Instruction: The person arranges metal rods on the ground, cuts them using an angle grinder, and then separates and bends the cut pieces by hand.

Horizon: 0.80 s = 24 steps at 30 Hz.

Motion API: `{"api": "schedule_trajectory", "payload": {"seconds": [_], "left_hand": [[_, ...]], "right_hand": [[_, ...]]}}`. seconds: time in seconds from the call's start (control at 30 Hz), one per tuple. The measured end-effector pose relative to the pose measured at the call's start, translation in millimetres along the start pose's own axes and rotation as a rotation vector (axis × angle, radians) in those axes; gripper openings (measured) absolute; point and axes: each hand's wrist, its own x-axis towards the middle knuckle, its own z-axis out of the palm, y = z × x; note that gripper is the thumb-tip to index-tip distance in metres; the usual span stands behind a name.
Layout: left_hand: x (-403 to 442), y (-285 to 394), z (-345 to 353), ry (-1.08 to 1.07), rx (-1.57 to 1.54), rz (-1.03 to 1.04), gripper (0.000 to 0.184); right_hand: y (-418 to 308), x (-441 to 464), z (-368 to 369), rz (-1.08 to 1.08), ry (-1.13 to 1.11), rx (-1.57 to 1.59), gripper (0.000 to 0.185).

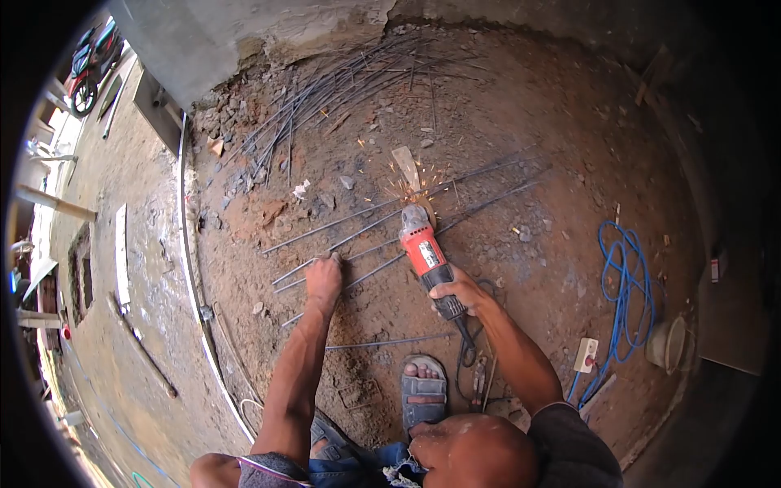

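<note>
Ahead of both hands: a red-and-black angle grinder (pixel 423 248), its disc (pixel 430 213) at the steel rods (pixel 366 229) on the dirt floor (pixel 496 342). I see sparks (pixel 435 183) about the contact point and judge the disc to be spinning.
Right hand (pixel 457 291): fingers wrapped around the grinder's black body, no gap visible. No second hand supports the tool.
Left hand (pixel 324 279): curled tight, knuckles up, over the rods, to the left of the grinder. I cannot tell which rod it grips, or whether it grips more than one.
Beyond the disc: a flat strip (pixel 404 161), its near end by the sparks; farther out, a rod pile (pixel 350 81).
Below the right hand: the power cord (pixel 467 346), hanging beside a sandalled foot (pixel 425 394).
Hazard, kickback: I judge that a rod rolling or pinching the disc could wrench the grinder from its one-handed hold.
Hazard, left hand: a slipping rod could draw the bare fingers toward the disc.
Hazard, foot: sparks or a dropped tool could reach the exposed toes.
Hazard, cord: slack near the foot could snag and pull the grinder off line.
</note>
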Motion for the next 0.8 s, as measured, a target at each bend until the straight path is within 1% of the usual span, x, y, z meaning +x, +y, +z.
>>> {"api": "schedule_trajectory", "payload": {"seconds": [0.23,0.47,0.53,0.73,0.8], "left_hand": [[0,-1,4,0.097,-0.059,0.027,0.015],[1,4,-2,0.043,-0.026,0.004,0.013],[0,3,-1,0.061,-0.026,0.008,0.013],[0,4,-3,0.009,-0.015,-0.017,0.012],[0,1,3,0.093,-0.025,0.005,0.011]], "right_hand": [[-1,6,1,0.021,0.022,0.012,0.050],[-2,2,-2,0.003,0.000,-0.004,0.043],[-6,4,2,0.009,-0.009,0.024,0.042],[-1,4,-1,0.005,-0.004,0.024,0.042],[0,4,-2,0.009,0.002,0.018,0.043]]}}
